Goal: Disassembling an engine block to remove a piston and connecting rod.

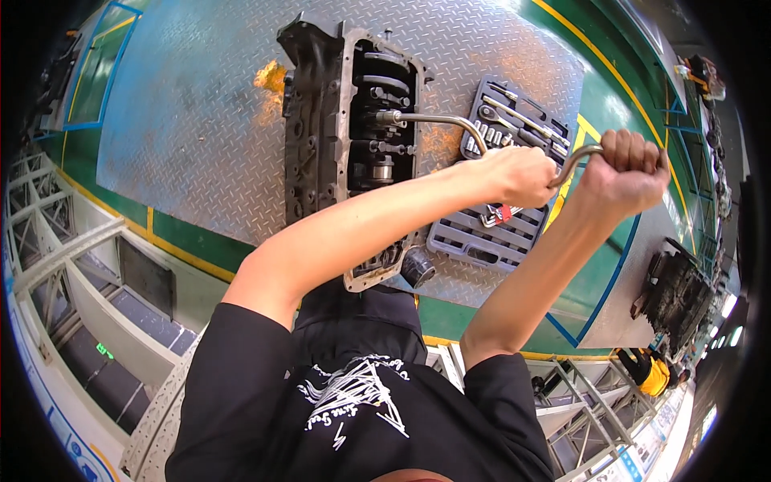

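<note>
A bent steel speed brace (440,119) reaches from the engine block (317,120) out to the right. Its socket end (389,118) sits on or at a fastener among the crankshaft parts (384,84) in the block's open side. My left hand (526,175) is closed around the cranked middle of the brace. Farther right, my right hand (630,169) grips the brace's outer end in a fist. My left forearm crosses over the block's near part and hides some of it.
An open socket tool case (486,251) lies right of the block, partly behind my left hand. Near the block's close end stands a small dark cylinder (418,267). All rest on a steel tread-plate table (193,120). Another dark engine part (675,293) sits at far right.
</note>
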A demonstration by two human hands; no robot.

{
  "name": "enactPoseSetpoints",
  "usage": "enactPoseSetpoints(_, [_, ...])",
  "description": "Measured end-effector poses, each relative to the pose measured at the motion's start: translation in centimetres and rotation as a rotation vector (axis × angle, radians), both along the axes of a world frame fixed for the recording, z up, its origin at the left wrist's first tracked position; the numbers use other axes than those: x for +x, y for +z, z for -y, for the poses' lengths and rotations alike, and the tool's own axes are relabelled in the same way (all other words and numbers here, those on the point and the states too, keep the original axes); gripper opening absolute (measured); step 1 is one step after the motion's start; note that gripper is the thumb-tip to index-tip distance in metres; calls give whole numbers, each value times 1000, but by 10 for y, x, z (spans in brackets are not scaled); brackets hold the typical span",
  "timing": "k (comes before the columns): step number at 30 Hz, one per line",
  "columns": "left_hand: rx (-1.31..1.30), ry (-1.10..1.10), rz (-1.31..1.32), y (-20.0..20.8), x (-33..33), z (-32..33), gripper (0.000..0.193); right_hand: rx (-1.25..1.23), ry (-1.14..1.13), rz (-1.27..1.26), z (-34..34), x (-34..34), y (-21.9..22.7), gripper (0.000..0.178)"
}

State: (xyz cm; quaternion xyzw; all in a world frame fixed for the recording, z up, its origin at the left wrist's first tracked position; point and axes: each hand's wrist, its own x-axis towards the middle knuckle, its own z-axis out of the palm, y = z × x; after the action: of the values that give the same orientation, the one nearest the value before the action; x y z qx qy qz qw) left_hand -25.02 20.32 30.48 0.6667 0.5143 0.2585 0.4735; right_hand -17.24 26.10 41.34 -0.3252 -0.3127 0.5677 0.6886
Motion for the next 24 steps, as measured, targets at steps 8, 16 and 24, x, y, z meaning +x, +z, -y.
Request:
enactPoseSetpoints(8, [236,104,-61,-12,6,20,24,54,25,-45,23,-3,9,38])
enactPoseSetpoints(16, [589,537,-273,28,-13,-5,27,12,-3,-2,69,-32,44,41])
enactPoseSetpoints(24, [678,499,-131,-20,-48,-57,26,82,223,-101,66,-2,19,42])
